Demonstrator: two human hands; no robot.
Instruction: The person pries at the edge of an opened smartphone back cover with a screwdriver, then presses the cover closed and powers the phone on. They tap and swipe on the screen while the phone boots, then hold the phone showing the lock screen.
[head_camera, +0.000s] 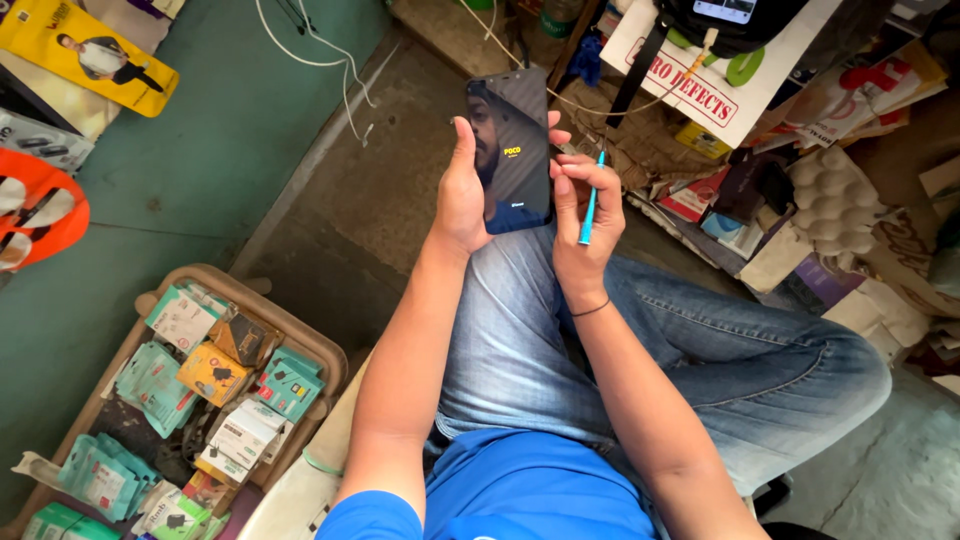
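Left hand (462, 195) grips the dark phone (512, 150) upright above the knees, screen lit and booting, right hand (578, 225) pinches a thin teal tool (590, 205) beside it, not yet applied.

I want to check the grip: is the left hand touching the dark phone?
Touching. The head view shows the left hand wrapped around the phone, with its thumb lying on the left edge and its fingertips showing at the right edge.

Phone (515, 150) btwn hands, tool (591, 205) at right, tray (300, 335) lower left
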